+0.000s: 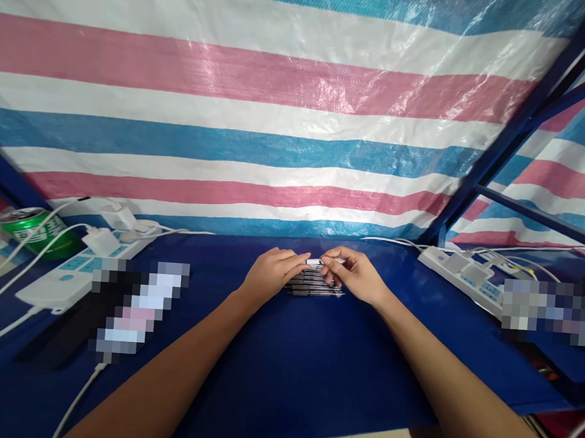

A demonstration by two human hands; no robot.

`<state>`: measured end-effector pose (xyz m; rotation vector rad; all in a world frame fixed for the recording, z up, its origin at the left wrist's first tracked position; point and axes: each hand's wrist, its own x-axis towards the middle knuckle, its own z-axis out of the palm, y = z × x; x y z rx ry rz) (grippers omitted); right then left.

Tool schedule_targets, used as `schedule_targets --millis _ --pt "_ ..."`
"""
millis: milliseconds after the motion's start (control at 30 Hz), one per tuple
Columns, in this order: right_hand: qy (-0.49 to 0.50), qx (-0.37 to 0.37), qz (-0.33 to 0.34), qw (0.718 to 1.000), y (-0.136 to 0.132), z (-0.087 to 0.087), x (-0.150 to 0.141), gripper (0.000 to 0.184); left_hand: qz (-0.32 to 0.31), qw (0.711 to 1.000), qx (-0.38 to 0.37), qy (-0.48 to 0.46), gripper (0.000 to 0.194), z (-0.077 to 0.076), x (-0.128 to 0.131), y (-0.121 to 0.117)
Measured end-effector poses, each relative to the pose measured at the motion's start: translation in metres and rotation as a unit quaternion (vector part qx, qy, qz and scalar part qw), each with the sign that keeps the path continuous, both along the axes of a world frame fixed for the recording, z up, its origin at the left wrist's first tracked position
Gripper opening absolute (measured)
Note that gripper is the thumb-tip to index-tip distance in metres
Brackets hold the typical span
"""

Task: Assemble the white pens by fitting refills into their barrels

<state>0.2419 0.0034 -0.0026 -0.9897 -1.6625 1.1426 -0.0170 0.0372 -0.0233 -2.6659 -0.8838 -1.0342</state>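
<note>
A row of slim pens, clear and dark, lies side by side on the blue tabletop. At the far edge of this row, a short white length of a pen shows between my two hands. My left hand reaches over the row's left end, its fingers close together and the tips around the white pen's left end. My right hand is curled, with thumb and forefinger pinching at the pen's right end. The fingers hide both ends of that pen and parts of the row.
At left are a white power strip with chargers and cables, a green can and a blurred-out phone-like object. Another power strip sits at right beside blurred items. Blue metal posts and a striped plastic sheet stand behind.
</note>
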Motion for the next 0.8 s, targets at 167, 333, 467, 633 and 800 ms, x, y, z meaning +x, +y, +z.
schedule_targets --millis 167,333,467,633,800 --pt "-0.001 0.048 -0.004 0.999 0.0002 -0.0003 -0.0004 0.033 0.001 1.0 -0.005 -0.005 0.039 -0.0003 0.0004 -0.0004" --pt "0.001 0.03 -0.012 0.999 0.0012 0.0009 -0.0007 0.035 -0.002 1.0 -0.012 0.01 0.04 -0.0013 0.0014 -0.0016" --pt "-0.009 0.015 -0.021 1.0 0.0018 0.0004 0.001 0.039 0.001 1.0 -0.004 -0.001 0.039 -0.001 0.0019 -0.0018" --pt "-0.011 0.021 -0.026 0.999 0.002 -0.0011 0.002 0.038 0.0 1.0 -0.001 -0.004 0.037 0.0002 0.0021 -0.0018" --pt "-0.015 0.003 -0.017 1.0 0.0021 -0.0007 0.0012 0.036 -0.004 1.0 -0.005 -0.001 0.037 -0.0012 0.0022 -0.001"
